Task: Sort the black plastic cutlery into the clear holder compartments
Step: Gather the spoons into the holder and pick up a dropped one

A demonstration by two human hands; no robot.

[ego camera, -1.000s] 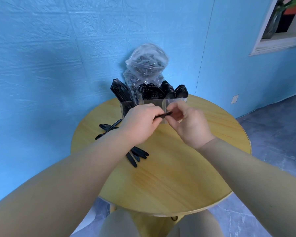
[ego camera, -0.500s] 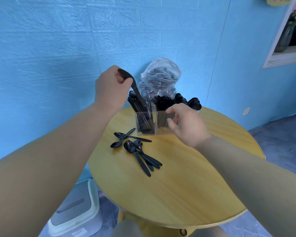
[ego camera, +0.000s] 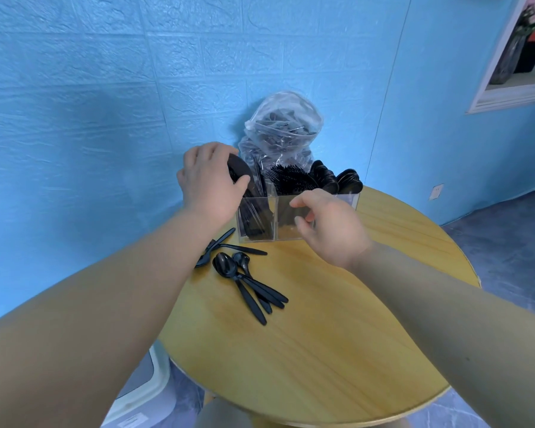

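Note:
A clear holder (ego camera: 258, 234) stands at the far side of the round wooden table (ego camera: 322, 341). Its left compartment holds long black pieces, the middle one forks (ego camera: 291, 179), the right one spoons (ego camera: 331, 177). My left hand (ego camera: 207, 183) is above the left compartment and grips the top end of a black cutlery piece (ego camera: 238, 169) that reaches down into it. My right hand (ego camera: 328, 223) hovers at the holder's front wall with fingers loosely curled, holding nothing. Several loose black spoons (ego camera: 226, 267) lie on the table in front of the holder, to the left.
A clear plastic bag (ego camera: 281, 125) with more black cutlery leans against the blue wall behind the holder. A white lidded bin (ego camera: 142, 393) sits on the floor at the table's left. A wall niche (ego camera: 513, 57) with a vase is at the upper right.
My left hand has carried the black piece from the right hand up and then down into the left compartment. My right hand let go and stayed by the holder's front.

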